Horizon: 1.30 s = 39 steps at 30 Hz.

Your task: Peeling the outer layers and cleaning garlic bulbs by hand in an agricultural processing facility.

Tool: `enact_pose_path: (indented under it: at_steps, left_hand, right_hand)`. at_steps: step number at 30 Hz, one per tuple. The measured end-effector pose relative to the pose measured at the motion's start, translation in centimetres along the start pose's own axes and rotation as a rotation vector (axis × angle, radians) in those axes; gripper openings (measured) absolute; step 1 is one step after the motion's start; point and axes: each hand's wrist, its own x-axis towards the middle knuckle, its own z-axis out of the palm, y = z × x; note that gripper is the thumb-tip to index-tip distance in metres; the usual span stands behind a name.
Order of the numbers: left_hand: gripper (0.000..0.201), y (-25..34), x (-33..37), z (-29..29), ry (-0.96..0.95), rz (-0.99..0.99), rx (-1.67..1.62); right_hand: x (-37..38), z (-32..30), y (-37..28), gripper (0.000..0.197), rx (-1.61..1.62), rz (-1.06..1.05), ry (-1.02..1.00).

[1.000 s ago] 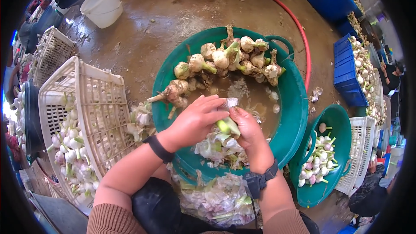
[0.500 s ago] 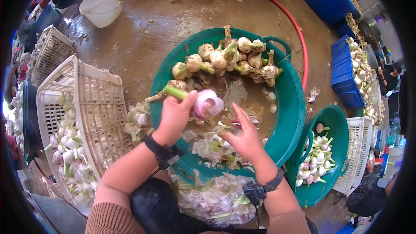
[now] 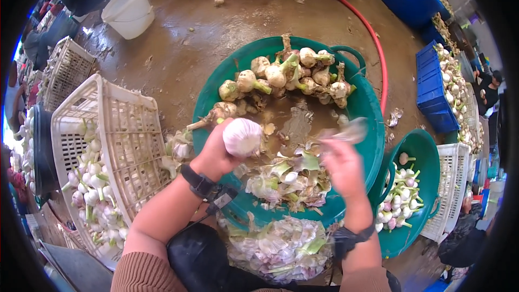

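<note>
My left hand [image 3: 219, 150] grips a peeled white garlic bulb [image 3: 242, 136] over the near left part of a big green tub [image 3: 362, 108]. My right hand [image 3: 341, 161] is blurred over the tub's right side and pinches a thin strip of papery skin [image 3: 346, 131]. Unpeeled garlic bulbs with green stalks [image 3: 286, 78] are heaped at the tub's far side. A heap of peeled skins and green leaves [image 3: 289, 176] lies in the tub between my hands.
A tilted white slatted crate [image 3: 116, 130] with peeled garlic stands left. A smaller green tub [image 3: 419, 154] with garlic is right, a white crate [image 3: 453, 194] beside it. More skins [image 3: 281, 249] pile on my lap. White bucket [image 3: 128, 11], red hose [image 3: 373, 38], blue crates [image 3: 432, 89] farther off.
My left hand has lifted the bulb out of the skin heap and turned it bare side up. My right hand has swung right, pulling a strip of skin away.
</note>
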Motion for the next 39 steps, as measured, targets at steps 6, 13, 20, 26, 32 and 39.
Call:
enact_pose_path:
  at_steps: [6,13,20,26,32,39]
  left_hand:
    - [0.031,0.2,-0.6,1.6,0.002,0.257,0.566]
    - [0.022,1.7,-0.9,0.0,0.445,0.526,0.699]
    - [0.029,-1.1,1.4,1.7,0.402,0.370,0.776]
    - [0.033,-1.0,1.2,-1.9,0.500,0.240,0.825]
    - [0.023,-1.7,0.5,0.3,0.394,0.232,0.769]
    - [0.028,-1.1,0.4,-0.3,0.192,0.254,0.557]
  right_hand:
    - [2.1,6.3,0.1,0.067,1.268,0.520,-0.314]
    - [7.8,4.0,-0.2,0.074,0.992,0.333,-0.196]
    - [8.8,17.0,20.3,0.043,-0.530,0.194,-0.014]
    - [5.6,12.9,2.7,0.031,0.029,0.185,-0.202]
    - [3.9,12.1,-0.5,0.022,-0.453,-0.103,-0.183]
    - [4.4,12.7,-1.0,0.027,0.885,0.855,0.005]
